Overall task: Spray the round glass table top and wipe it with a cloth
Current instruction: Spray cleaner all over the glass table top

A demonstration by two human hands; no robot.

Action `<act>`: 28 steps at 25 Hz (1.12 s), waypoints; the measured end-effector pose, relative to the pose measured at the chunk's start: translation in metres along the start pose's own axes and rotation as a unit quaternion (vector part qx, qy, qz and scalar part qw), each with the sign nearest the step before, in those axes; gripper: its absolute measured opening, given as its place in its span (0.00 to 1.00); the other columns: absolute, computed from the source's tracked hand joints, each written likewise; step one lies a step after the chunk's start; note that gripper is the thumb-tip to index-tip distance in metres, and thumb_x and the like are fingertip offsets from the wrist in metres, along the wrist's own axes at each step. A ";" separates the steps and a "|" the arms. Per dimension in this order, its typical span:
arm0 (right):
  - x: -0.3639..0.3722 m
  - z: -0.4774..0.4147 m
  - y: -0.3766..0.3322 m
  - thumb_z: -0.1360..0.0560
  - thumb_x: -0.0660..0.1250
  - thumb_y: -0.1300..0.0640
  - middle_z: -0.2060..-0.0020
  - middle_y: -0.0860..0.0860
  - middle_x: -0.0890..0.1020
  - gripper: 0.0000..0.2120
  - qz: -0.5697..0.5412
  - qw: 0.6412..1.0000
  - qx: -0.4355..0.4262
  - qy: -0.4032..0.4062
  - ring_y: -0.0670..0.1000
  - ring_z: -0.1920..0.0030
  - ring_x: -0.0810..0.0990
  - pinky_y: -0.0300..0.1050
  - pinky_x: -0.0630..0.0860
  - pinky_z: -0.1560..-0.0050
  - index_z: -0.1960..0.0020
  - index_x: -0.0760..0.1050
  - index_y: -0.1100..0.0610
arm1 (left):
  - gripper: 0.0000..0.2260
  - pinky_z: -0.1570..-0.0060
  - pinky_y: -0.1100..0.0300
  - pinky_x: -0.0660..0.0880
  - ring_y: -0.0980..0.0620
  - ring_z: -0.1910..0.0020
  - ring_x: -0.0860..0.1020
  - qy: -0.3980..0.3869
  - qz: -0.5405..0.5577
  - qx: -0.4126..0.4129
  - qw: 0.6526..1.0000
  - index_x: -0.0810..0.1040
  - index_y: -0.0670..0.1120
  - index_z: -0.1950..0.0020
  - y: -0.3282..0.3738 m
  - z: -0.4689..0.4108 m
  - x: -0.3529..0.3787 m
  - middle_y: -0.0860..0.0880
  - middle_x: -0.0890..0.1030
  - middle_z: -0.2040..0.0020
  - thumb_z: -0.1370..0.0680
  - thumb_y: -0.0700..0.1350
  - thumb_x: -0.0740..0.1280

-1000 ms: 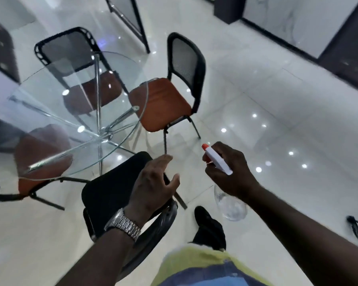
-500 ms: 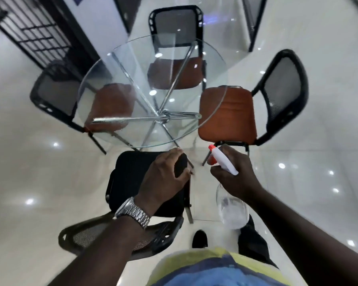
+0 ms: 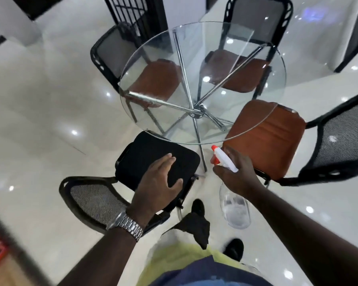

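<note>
Left hand (image 3: 160,182): palm down, fingers straight and close together, thumb splayed to the right, wristwatch (image 3: 125,223) on the wrist. It sits over the black seat of the near chair (image 3: 145,153); can't tell if it presses on the cushion or hangs just above it. Forearm comes in from bottom centre, angled up-right.

Right hand (image 3: 236,172): fingers curled round the neck of the spray bottle (image 3: 235,211), back of hand toward the camera. White trigger head with red nozzle sticks out up-left, aimed at the near rim. Clear bottle body hangs below the hand, a little liquid at the bottom. Bottle is held in the air off the table, just short of its near edge, between the black chair and the orange-seat chair (image 3: 265,139) on the right.

Round glass table top (image 3: 207,65): ahead of both hands, chrome legs (image 3: 194,112) crossing under it. Right chair's seat tucks under the near-right rim. Two more orange seats show through the glass at the far side.
</note>
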State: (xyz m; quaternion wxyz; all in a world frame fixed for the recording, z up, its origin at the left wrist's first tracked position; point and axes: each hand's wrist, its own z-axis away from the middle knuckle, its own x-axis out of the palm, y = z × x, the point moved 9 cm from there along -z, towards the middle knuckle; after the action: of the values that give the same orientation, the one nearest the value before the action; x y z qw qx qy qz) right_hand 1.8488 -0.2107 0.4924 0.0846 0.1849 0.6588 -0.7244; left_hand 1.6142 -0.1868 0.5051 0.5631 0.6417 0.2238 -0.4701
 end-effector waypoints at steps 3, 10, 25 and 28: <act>0.001 -0.041 0.016 0.30 0.72 0.59 0.62 0.52 0.83 0.06 0.026 0.999 0.018 -0.005 0.57 0.62 0.83 0.57 0.83 0.61 0.55 0.78 0.53 | 0.31 0.24 0.66 0.57 0.59 0.22 0.62 -0.005 0.001 -0.018 1.000 0.68 0.48 0.21 -0.014 -0.030 0.015 0.54 0.67 0.21 0.22 0.52 0.72; 0.018 -0.130 0.051 0.28 0.71 0.62 0.62 0.53 0.82 0.05 0.149 0.988 0.021 -0.037 0.57 0.62 0.81 0.57 0.80 0.60 0.54 0.77 0.58 | 0.38 0.22 0.62 0.49 0.51 0.16 0.48 -0.114 0.029 -0.066 0.991 0.54 0.44 0.16 -0.056 -0.114 0.090 0.48 0.50 0.15 0.20 0.53 0.69; 0.039 -0.202 0.077 0.28 0.69 0.65 0.68 0.48 0.73 0.06 0.182 0.967 -0.038 -0.174 0.57 0.68 0.73 0.56 0.73 0.65 0.59 0.72 0.60 | 0.45 0.21 0.44 0.60 0.43 0.16 0.49 -0.194 -0.013 -0.136 0.971 0.42 0.47 0.15 -0.080 -0.137 0.151 0.50 0.39 0.15 0.22 0.57 0.66; 0.058 -0.206 0.071 0.31 0.67 0.63 0.66 0.51 0.75 0.04 0.187 0.953 -0.084 -0.224 0.57 0.64 0.74 0.56 0.71 0.62 0.57 0.75 0.62 | 0.43 0.22 0.44 0.61 0.42 0.16 0.50 -0.199 -0.013 -0.157 0.967 0.44 0.46 0.15 -0.082 -0.135 0.154 0.49 0.41 0.15 0.22 0.57 0.65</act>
State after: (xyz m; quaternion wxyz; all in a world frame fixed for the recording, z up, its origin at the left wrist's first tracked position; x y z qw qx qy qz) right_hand 1.8531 -0.0093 0.3921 0.3794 0.1296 0.6351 -0.6602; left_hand 1.6648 -0.0764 0.3213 0.6842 0.4360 0.1868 -0.5540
